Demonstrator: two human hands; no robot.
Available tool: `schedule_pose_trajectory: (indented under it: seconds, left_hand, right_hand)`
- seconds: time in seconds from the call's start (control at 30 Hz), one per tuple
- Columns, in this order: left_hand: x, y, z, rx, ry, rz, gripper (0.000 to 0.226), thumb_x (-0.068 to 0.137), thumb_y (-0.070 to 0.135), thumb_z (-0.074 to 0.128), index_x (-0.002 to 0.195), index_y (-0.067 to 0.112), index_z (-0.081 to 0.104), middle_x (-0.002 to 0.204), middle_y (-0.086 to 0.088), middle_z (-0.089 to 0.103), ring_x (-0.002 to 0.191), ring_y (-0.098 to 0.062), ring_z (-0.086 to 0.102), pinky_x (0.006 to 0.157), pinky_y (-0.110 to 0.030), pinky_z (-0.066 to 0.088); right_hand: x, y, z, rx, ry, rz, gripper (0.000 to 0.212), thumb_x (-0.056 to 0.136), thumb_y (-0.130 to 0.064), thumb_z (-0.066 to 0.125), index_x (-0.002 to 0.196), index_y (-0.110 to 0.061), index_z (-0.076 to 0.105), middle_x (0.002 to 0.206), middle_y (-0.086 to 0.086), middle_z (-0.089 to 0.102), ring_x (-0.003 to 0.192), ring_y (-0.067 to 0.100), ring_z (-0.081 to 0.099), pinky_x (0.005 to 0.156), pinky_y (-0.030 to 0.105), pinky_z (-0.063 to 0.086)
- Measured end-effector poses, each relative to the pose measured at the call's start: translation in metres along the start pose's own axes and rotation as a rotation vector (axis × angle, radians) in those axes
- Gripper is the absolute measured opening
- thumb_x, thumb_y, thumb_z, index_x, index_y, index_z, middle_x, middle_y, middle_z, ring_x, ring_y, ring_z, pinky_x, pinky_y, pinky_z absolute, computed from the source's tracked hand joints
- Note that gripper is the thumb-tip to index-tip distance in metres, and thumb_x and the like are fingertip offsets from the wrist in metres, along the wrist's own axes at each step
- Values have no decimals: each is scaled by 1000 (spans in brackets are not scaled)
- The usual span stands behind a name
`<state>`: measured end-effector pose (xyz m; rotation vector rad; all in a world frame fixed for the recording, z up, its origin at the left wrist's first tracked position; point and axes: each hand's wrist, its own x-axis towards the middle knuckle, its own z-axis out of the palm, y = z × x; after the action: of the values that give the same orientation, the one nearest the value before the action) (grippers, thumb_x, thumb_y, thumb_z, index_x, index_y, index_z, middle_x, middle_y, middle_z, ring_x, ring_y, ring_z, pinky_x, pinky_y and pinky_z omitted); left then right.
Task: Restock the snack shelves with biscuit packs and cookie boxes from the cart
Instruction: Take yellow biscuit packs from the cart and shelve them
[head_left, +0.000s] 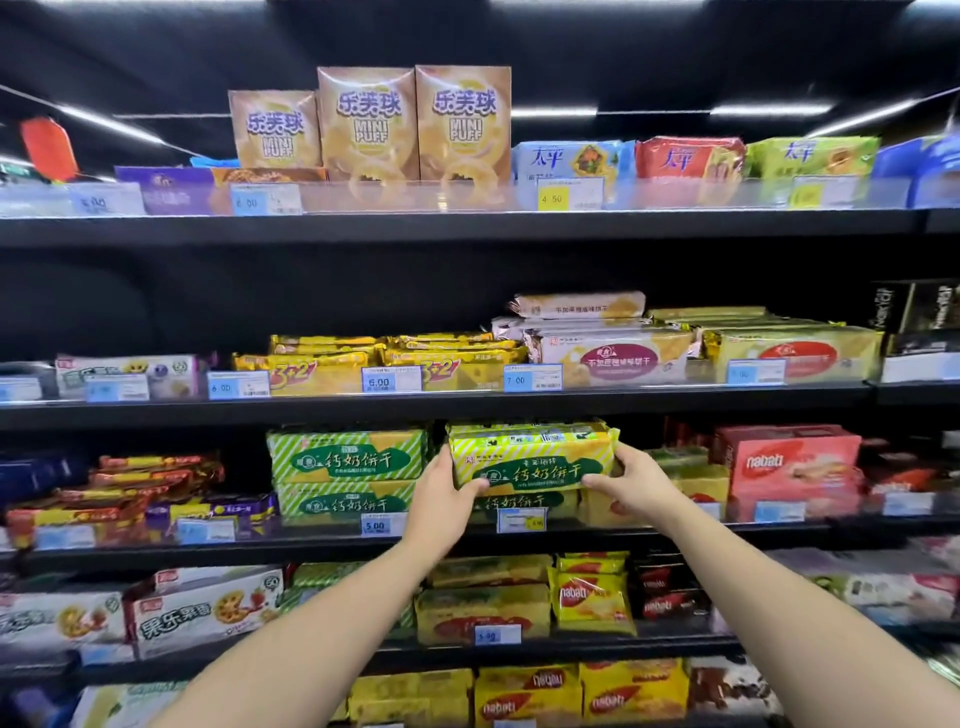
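Observation:
A yellow-green biscuit pack (530, 457) with a dark green label sits at the front of the third shelf (675, 532), on top of another pack of the same kind. My left hand (441, 493) grips its left end, thumb curled under the lower front edge. My right hand (631, 480) grips its right end the same way. Both forearms reach up from the bottom of the view. To the left stand two stacked green-striped packs (345, 475) of a similar biscuit. The cart is out of view.
Above, yellow 3+2 packs (332, 366) and beige cracker packs (613, 353) fill the second shelf. Mini Puff boxes (415, 124) stand on the top shelf. Red Nabati boxes (789, 467) sit right of my hands. Lower shelves hold yellow Nabati bags (592, 597).

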<state>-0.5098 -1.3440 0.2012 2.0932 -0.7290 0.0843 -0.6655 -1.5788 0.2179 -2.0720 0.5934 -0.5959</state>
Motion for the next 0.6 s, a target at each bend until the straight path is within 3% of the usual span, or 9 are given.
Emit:
schedule_pose_trajectory:
  seconds: [0.03,0.1,0.13,0.2,0.33,0.4,0.5,0.57,0.6]
  left_hand:
    - [4,-1,2,3,-1,-19,72,92,45,67,149,9,39,145,-3,51,134,-28,47,104,-39,44]
    - [13,-1,3,9,34,-18,28,93,44,66,105,21,54,106,1,60,106,-27,59,73,-31,45]
    - [17,-1,3,5,50,-15,26,94,43,66,90,24,48,93,1,56,94,-25,59,65,-31,39]
    - [25,0,5,13,70,-31,31,95,41,65,83,21,44,85,-1,54,79,-21,56,61,-32,36]
    - [32,-4,10,92,81,-49,30,99,28,61,77,22,40,81,0,55,61,-8,53,42,-20,30]
    - [34,-5,11,110,81,-60,23,100,23,58,83,18,43,83,0,53,62,-7,53,40,-17,29]
    - [33,-4,13,130,97,-79,15,100,22,56,92,11,49,91,-7,56,71,-16,58,50,-26,41]
    - [30,-3,15,124,117,-68,12,99,17,54,98,5,53,97,-8,52,85,-27,60,68,-39,52]
    - [28,-3,16,119,129,-61,13,99,15,53,104,3,53,100,-7,48,92,-30,58,77,-43,52]
  right_hand:
    - [6,0,2,4,-6,28,22,83,-28,80,99,-26,64,75,-3,63,59,17,51,50,34,48]
    - [18,-2,5,10,-3,101,27,83,-35,80,94,-19,61,71,2,57,58,20,47,49,32,44]
    - [23,-2,7,4,3,132,33,82,-38,80,91,-16,57,67,2,52,55,19,44,47,31,42]
    - [32,-2,9,-16,12,169,42,81,-42,80,88,-14,50,57,-3,41,48,16,36,43,27,37]
    - [42,-1,17,-40,6,175,40,86,-42,75,115,-32,50,55,-8,47,46,14,38,41,23,37]
    - [43,-2,18,-50,10,140,49,89,-40,72,132,-33,50,68,-9,55,49,10,42,36,16,33]
    - [45,-3,21,-84,12,87,59,90,-39,72,142,-27,47,92,-6,65,59,4,47,31,7,29]
    - [46,-5,25,-92,6,71,62,89,-39,72,144,-24,46,112,0,67,70,6,54,39,5,37]
    - [46,-6,27,-78,3,58,63,89,-37,74,144,-22,47,118,1,67,80,12,61,53,9,49]
